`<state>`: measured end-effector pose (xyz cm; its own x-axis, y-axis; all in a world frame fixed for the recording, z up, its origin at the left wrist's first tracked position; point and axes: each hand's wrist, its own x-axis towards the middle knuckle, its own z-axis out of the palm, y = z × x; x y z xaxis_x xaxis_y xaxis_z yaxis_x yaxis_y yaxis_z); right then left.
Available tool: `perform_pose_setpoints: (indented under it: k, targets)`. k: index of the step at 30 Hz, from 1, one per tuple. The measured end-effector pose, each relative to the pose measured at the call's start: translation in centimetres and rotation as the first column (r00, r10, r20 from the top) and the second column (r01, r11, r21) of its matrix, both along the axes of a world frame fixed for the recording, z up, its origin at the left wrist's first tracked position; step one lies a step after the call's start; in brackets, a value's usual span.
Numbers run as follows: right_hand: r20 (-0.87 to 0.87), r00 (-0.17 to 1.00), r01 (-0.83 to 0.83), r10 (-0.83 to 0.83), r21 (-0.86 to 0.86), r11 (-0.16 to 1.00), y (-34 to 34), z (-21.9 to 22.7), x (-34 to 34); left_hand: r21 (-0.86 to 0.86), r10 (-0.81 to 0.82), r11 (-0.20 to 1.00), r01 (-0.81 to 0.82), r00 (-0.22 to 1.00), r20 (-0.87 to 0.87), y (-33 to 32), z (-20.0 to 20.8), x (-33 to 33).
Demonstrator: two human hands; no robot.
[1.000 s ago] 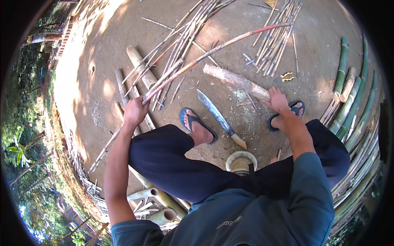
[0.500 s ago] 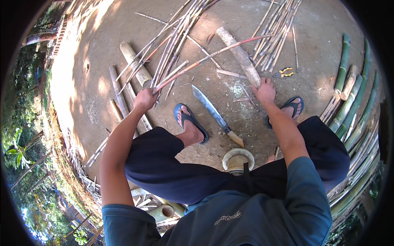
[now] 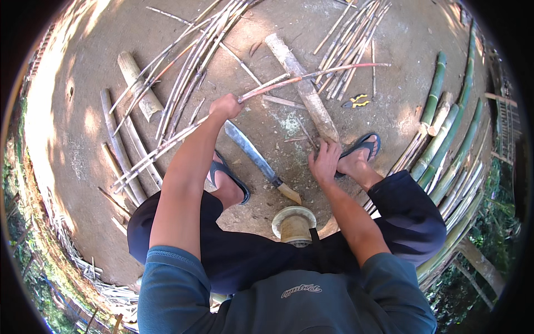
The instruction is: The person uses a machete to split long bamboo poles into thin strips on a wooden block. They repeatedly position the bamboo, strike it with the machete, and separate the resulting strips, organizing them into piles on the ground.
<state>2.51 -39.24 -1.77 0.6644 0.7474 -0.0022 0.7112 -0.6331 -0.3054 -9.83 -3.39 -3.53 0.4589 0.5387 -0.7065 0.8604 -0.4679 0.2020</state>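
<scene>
My left hand point(image 3: 225, 107) is closed around thin bamboo sticks point(image 3: 271, 88). Their reddish far end reaches right across a thick, pale log point(image 3: 303, 86), while pale ends run down-left past my forearm. How many I hold I cannot tell. My right hand point(image 3: 325, 161) lies by the log's near end, fingers stretched and apart; whether they touch the wood is hard to tell. Between my feet a machete point(image 3: 250, 153) with a wooden handle lies on the dirt. Closer to me stands a pale, round-rimmed cylinder point(image 3: 293, 228).
Loose thin sticks lie in two piles, one ahead on the left point(image 3: 203, 53) and one ahead on the right point(image 3: 350, 47). Yellow-handled pliers point(image 3: 356, 102) rest beyond my right foot. Green bamboo poles point(image 3: 445, 142) line the right side; a short log point(image 3: 139, 86) lies left.
My left hand has swung right with the sticks, whose reddish tip now reaches farther right. My right hand has drawn nearer to me. The view has shifted.
</scene>
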Motion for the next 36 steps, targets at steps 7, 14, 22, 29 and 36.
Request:
perform_pose_setpoints:
  k: [7,14,22,29,36]
  targets:
    - [-0.006,0.999,-0.038,0.039,0.145,0.989,5.8,-0.7,0.5,-0.038,-0.059,0.998,0.059,0.998,-0.005,1.0,-2.4,1.5]
    - [-0.014,0.847,-0.531,0.531,-0.058,0.846,18.3,-0.8,11.0,0.032,-0.047,0.999,0.045,0.995,0.092,-0.7,-5.2,0.0]
    - [-0.225,0.713,-0.701,0.664,-0.203,0.684,20.8,-1.6,14.0,0.100,0.021,0.994,-0.046,0.972,0.234,-3.2,-4.7,0.4]
    - [-0.115,0.685,-0.723,0.720,-0.226,0.652,21.3,-2.0,13.0,0.154,-0.125,0.985,0.077,0.935,0.331,-0.7,-4.9,-4.3]
    - [-0.053,0.694,-0.716,0.718,-0.153,0.681,21.4,-2.0,12.2,0.347,-0.585,0.800,0.489,0.765,0.270,10.4,2.6,-20.1]
